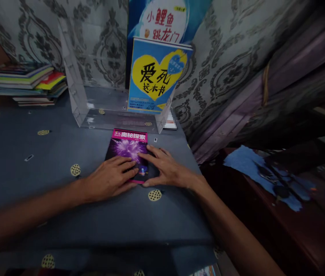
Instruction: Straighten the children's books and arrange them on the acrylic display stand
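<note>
A book with a dark cover, pink edges and a purple burst lies flat on the cloth-covered table. Across its lower left part rests my left hand, fingers stretched out over the cover. My right hand is at the book's right side with fingers spread; the index finger reaches onto the cover and the thumb is by the lower right corner. Just behind the book stands a clear acrylic rack. A blue book with a yellow heart stands upright in the rack's right part.
Behind the blue book rises a taller picture book. A stack of books sits at the back left. Patterned curtains hang behind the table. To the right, a blue cloth with dark items lies on a reddish-brown surface.
</note>
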The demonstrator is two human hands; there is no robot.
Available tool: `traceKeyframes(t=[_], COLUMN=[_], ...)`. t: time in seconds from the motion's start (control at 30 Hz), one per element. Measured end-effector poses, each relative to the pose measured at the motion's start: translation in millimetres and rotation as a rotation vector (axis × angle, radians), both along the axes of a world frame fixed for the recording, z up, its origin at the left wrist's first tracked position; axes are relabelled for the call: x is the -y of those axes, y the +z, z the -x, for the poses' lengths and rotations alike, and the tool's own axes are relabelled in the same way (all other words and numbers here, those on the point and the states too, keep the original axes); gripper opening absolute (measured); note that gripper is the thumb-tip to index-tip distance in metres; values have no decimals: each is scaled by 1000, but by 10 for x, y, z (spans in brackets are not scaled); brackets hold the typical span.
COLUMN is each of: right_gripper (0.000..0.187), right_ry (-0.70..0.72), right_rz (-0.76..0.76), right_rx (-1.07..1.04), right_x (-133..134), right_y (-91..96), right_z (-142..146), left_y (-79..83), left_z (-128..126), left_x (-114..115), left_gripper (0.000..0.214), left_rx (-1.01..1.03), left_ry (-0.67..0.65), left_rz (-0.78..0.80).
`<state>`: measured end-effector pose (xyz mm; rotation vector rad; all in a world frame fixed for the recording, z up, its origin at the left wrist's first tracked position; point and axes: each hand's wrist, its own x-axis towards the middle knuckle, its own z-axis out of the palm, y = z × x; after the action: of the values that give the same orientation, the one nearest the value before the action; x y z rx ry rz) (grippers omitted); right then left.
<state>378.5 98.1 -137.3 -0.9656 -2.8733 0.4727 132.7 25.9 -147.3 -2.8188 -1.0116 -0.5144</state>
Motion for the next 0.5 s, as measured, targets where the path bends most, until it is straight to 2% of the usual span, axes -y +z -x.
traceKeyframes(t=[0.13,0.3,0.37,0.43,0.5], right_gripper=[84,60,52,37,29], right_ry=[21,13,32,24,-73], right_rz=[-104,-103,-109,-91,-79], right_rx=[54,18,-2,-26,-90], right_x=[326,764,799,710,524], right_y=[179,325,352,343,274], right_z=[256,651,745,772,742], left_y=[123,288,332,367,391], left_z=[135,422,502,501,403], left_x=[70,177,190,189,179], left_gripper=[31,35,36,36,34], left_rx=[24,-3,-41,-119,-205], left_ry=[-36,45,111,183,256], left_rz=[86,139,141,151,150])
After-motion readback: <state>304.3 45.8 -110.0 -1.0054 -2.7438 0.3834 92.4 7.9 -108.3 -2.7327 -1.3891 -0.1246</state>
